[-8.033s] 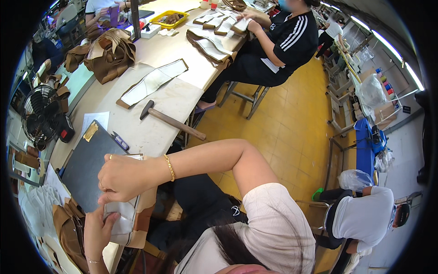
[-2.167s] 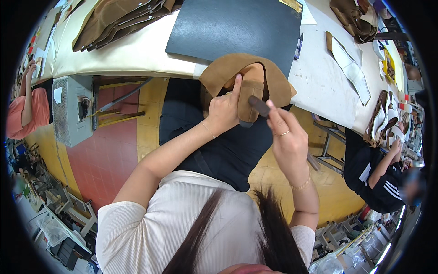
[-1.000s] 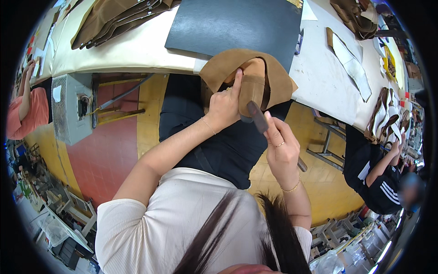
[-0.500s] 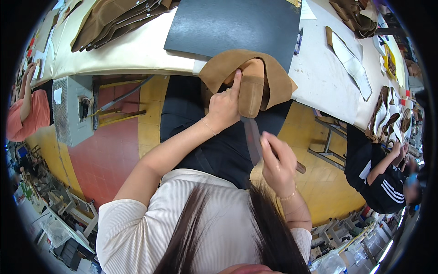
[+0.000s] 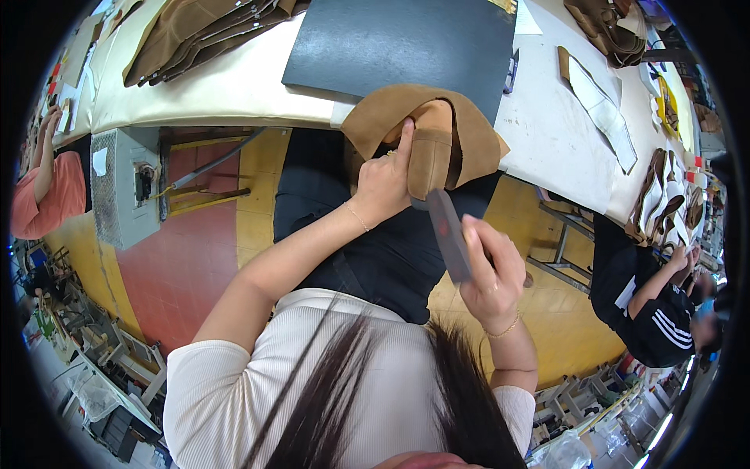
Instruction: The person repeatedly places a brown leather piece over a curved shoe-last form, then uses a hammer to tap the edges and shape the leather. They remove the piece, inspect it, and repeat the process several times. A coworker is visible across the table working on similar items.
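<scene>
A brown suede shoe upper (image 5: 387, 109) rests at the table's front edge, over my lap. Its stitched, rounded end (image 5: 429, 168) points toward me, and a tan lining shows in the opening. My left hand (image 5: 380, 186) grips the upper from its left side, index finger stretched along it and the other fingers curled. In my closed right hand (image 5: 496, 273) is a hammer with a long dark head (image 5: 449, 234), slightly blurred. The head's far end is at the lower right edge of the upper's rounded end; I cannot tell whether they touch. My fist hides most of the handle.
A dark flat board (image 5: 398, 55) lies on the table behind the upper. Stacked brown leather pieces (image 5: 203, 35) are at the far left. A white-and-brown cut piece (image 5: 601, 109) and more pieces (image 5: 664, 195) lie right. A grey metal box (image 5: 125, 187) stands left; people sit on both sides.
The hammer and my right hand have moved right and slightly up, and the hammer's head has turned so that its broad dark side shows. My left hand and the upper have stayed put.
</scene>
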